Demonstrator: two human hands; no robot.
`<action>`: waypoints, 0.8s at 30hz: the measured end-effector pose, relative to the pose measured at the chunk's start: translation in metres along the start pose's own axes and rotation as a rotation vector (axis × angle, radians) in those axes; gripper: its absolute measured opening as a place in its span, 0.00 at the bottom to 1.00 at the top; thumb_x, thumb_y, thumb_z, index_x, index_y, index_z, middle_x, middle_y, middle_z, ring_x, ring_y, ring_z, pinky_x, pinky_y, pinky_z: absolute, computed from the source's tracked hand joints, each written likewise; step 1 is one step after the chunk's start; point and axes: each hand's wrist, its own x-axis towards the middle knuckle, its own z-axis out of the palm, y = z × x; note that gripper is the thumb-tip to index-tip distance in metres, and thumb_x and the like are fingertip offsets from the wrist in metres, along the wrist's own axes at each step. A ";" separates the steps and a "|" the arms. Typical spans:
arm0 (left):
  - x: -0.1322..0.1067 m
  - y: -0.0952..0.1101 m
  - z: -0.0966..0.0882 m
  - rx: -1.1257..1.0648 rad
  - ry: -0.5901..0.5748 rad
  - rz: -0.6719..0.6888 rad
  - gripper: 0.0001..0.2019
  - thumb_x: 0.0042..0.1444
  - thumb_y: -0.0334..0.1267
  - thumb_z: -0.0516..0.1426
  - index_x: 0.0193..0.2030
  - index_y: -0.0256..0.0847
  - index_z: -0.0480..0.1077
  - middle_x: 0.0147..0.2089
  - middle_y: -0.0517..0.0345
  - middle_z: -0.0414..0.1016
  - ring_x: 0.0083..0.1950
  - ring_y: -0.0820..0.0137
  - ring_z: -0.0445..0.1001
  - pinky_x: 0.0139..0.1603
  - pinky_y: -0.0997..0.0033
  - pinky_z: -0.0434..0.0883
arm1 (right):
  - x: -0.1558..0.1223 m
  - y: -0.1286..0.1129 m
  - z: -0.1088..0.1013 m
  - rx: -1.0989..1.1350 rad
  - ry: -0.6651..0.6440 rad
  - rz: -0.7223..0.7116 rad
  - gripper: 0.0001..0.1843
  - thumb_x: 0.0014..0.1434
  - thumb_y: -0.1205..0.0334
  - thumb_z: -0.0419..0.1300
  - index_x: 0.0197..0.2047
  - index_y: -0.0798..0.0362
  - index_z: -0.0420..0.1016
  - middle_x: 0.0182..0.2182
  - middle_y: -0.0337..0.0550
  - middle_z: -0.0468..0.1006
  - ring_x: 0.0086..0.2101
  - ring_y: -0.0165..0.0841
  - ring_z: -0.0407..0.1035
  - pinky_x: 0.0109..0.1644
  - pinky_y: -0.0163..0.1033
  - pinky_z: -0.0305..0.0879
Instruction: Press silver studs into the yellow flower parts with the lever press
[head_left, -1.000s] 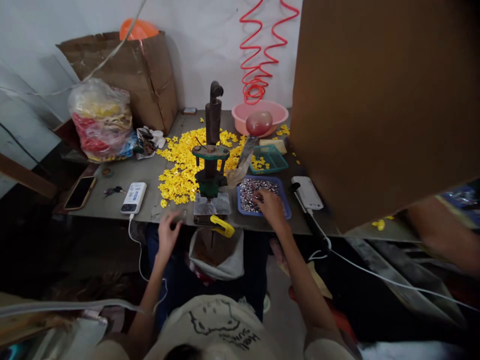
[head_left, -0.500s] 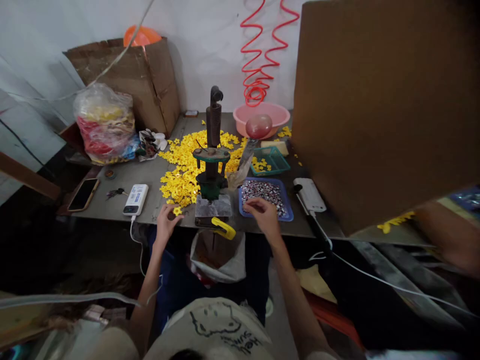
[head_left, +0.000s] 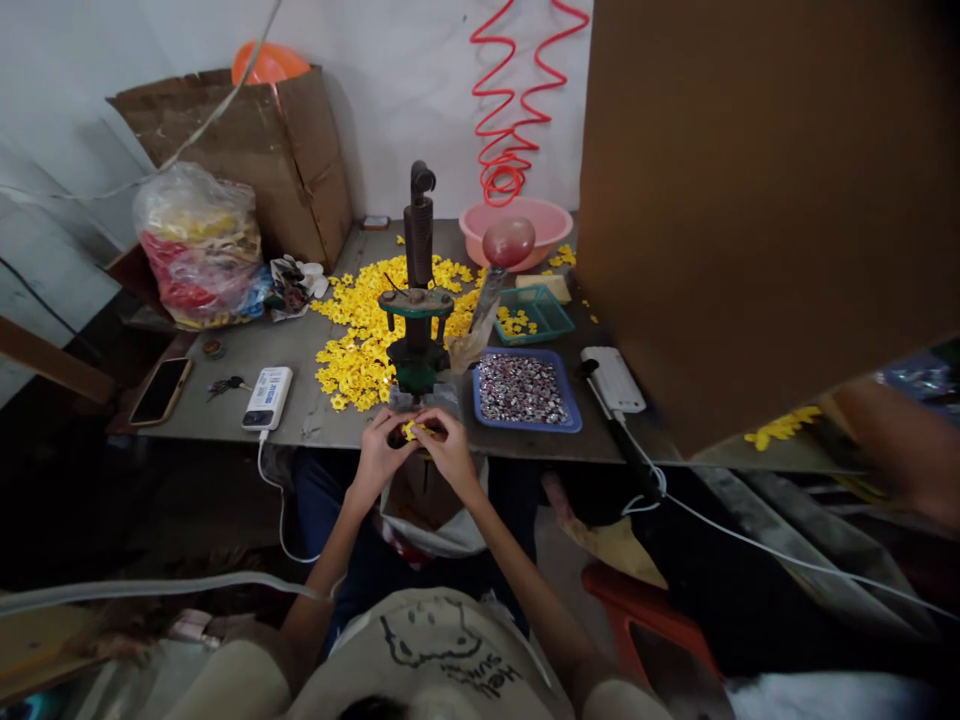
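Yellow plastic piece (head_left: 414, 430) looks light and stiff; your left hand (head_left: 380, 450) and right hand (head_left: 450, 448) pinch its edges, fingertips together.

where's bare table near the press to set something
Bare grey tabletop lies between the white power bank and the yellow plastic pieces, reaching the front edge beside the left hand. Crowded around the press, between the right hand and blue tray.

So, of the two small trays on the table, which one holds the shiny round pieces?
The blue tray, right of the hand press, holds the shiny round pieces. The teal mesh tray behind it holds yellow pieces instead.
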 end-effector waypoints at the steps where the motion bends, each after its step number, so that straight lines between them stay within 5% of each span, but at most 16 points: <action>1: -0.001 -0.001 -0.001 0.010 -0.005 0.001 0.13 0.55 0.37 0.64 0.48 0.41 0.76 0.38 0.56 0.72 0.37 0.70 0.71 0.38 0.72 0.69 | -0.001 -0.001 -0.002 -0.018 -0.007 0.003 0.10 0.54 0.54 0.63 0.33 0.52 0.75 0.39 0.45 0.77 0.39 0.36 0.73 0.39 0.37 0.69; 4: -0.002 -0.009 -0.004 0.089 -0.018 -0.023 0.16 0.53 0.41 0.66 0.48 0.41 0.76 0.39 0.55 0.73 0.37 0.69 0.71 0.40 0.70 0.69 | 0.001 -0.008 -0.018 -0.081 0.078 -0.015 0.12 0.57 0.53 0.60 0.38 0.52 0.76 0.43 0.47 0.76 0.41 0.36 0.71 0.38 0.37 0.68; 6: 0.000 -0.018 -0.006 0.161 -0.011 -0.078 0.22 0.51 0.42 0.68 0.52 0.40 0.73 0.40 0.54 0.76 0.37 0.67 0.72 0.43 0.67 0.69 | 0.013 -0.017 -0.036 -0.077 0.265 -0.047 0.14 0.59 0.52 0.57 0.43 0.51 0.74 0.44 0.47 0.76 0.41 0.35 0.70 0.40 0.38 0.67; 10: 0.012 -0.038 -0.002 0.227 0.032 -0.168 0.35 0.50 0.41 0.69 0.63 0.39 0.62 0.41 0.54 0.78 0.40 0.64 0.74 0.48 0.63 0.67 | 0.069 -0.061 -0.076 0.013 0.561 -0.211 0.21 0.61 0.44 0.53 0.49 0.50 0.67 0.47 0.46 0.73 0.42 0.34 0.70 0.42 0.39 0.67; 13: 0.023 -0.046 0.009 0.272 0.058 -0.178 0.40 0.49 0.39 0.68 0.66 0.40 0.56 0.43 0.55 0.79 0.45 0.62 0.75 0.53 0.59 0.63 | 0.118 -0.123 -0.084 0.140 0.414 -0.311 0.25 0.63 0.38 0.48 0.52 0.48 0.63 0.49 0.44 0.73 0.43 0.30 0.70 0.45 0.38 0.68; 16: 0.030 -0.049 0.021 0.309 0.062 -0.206 0.40 0.49 0.38 0.68 0.66 0.39 0.55 0.44 0.53 0.79 0.49 0.60 0.75 0.55 0.58 0.60 | 0.140 -0.183 -0.068 0.322 0.024 -0.388 0.28 0.61 0.31 0.46 0.49 0.44 0.66 0.41 0.40 0.76 0.38 0.32 0.71 0.38 0.38 0.68; 18: 0.033 -0.051 0.026 0.326 0.068 -0.224 0.37 0.49 0.39 0.68 0.63 0.39 0.58 0.45 0.52 0.79 0.50 0.59 0.75 0.54 0.58 0.60 | 0.126 -0.202 -0.052 0.410 -0.124 -0.469 0.23 0.60 0.34 0.52 0.37 0.45 0.70 0.29 0.39 0.72 0.28 0.33 0.66 0.27 0.38 0.62; 21: 0.034 -0.052 0.030 0.355 0.077 -0.248 0.31 0.48 0.40 0.68 0.58 0.38 0.62 0.43 0.52 0.78 0.49 0.58 0.75 0.52 0.59 0.61 | 0.069 -0.193 -0.034 0.453 -0.051 -0.654 0.20 0.64 0.51 0.56 0.23 0.50 0.64 0.20 0.35 0.63 0.20 0.27 0.54 0.22 0.36 0.51; 24: 0.035 -0.051 0.032 0.385 0.067 -0.257 0.27 0.48 0.39 0.68 0.54 0.38 0.66 0.42 0.52 0.78 0.48 0.58 0.74 0.51 0.60 0.62 | 0.016 -0.167 -0.029 0.301 -0.078 -0.717 0.19 0.66 0.57 0.54 0.23 0.52 0.68 0.21 0.38 0.67 0.24 0.29 0.64 0.30 0.37 0.59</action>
